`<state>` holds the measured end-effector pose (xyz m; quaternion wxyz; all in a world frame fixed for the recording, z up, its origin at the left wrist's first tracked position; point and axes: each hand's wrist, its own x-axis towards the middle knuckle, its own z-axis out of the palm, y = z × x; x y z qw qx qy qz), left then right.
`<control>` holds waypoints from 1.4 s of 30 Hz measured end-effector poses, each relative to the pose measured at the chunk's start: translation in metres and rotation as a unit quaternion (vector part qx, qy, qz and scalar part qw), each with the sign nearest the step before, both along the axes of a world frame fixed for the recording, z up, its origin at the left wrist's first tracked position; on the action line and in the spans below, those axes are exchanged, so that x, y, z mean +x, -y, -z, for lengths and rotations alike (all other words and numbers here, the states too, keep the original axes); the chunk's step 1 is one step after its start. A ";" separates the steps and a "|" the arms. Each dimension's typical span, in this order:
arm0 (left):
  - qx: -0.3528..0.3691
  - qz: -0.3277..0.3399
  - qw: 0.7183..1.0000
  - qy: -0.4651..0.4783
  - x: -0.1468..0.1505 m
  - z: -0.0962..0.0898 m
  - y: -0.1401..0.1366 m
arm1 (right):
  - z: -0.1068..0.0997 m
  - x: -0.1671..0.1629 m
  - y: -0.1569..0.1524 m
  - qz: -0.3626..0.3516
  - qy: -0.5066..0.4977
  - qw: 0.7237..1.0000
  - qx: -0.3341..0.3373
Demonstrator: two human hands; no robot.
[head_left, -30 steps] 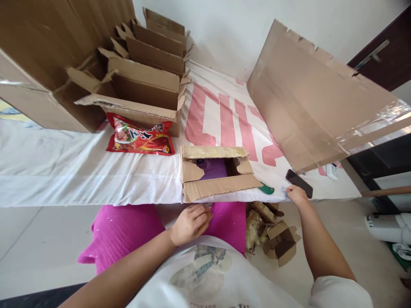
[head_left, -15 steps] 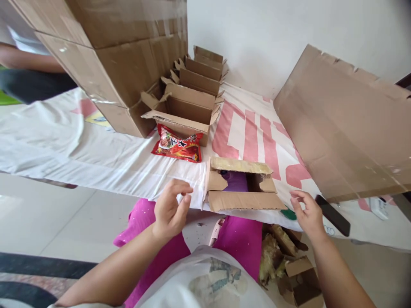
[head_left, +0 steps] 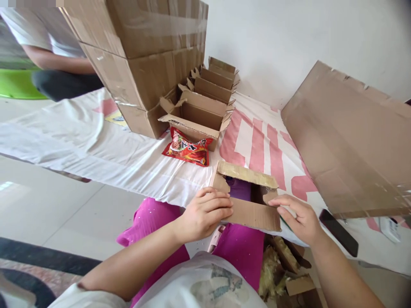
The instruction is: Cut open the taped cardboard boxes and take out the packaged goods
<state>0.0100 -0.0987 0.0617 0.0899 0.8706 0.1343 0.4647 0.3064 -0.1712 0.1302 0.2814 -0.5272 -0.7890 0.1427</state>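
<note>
- At the far left, beyond my surface [head_left: 73, 128], a bright green tub [head_left: 19, 83] stands near a person [head_left: 64, 60] in a light top, one forearm over a dark-clad knee.
- Right of them, tall taped cartons [head_left: 154, 72] stand stacked on the white cloth.
- Beside that stack, open boxes [head_left: 201, 122] line up in a row, flaps spread; a red food packet [head_left: 188, 147] lies just before the nearest one.
- In front of me, my left hand [head_left: 204, 214] covers the near left corner of a small carton [head_left: 253, 216], fingers close together; I cannot tell whether they grip, as the thumb is hidden.
- At the surface's near edge sits that carton, top open, a purple thing [head_left: 240, 189] inside.
- At its right end, my right hand [head_left: 302, 218] has thumb and fingers apart, fingertips at the flap.
- Farther right lie a dark phone [head_left: 338, 233] and, behind it, a big cardboard panel [head_left: 346, 145], tilted.
</note>
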 end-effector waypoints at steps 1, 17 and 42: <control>0.002 -0.001 1.000 0.009 0.000 0.002 0.001 | 0.000 -0.006 -0.002 -0.012 0.021 1.000 0.011; 0.010 0.000 1.000 0.025 0.000 0.009 0.005 | 0.002 -0.041 -0.018 0.080 0.340 0.928 0.130; -0.105 -0.037 0.990 -0.088 -0.001 -0.058 -0.046 | -0.024 -0.022 -0.069 -0.043 0.388 0.916 0.088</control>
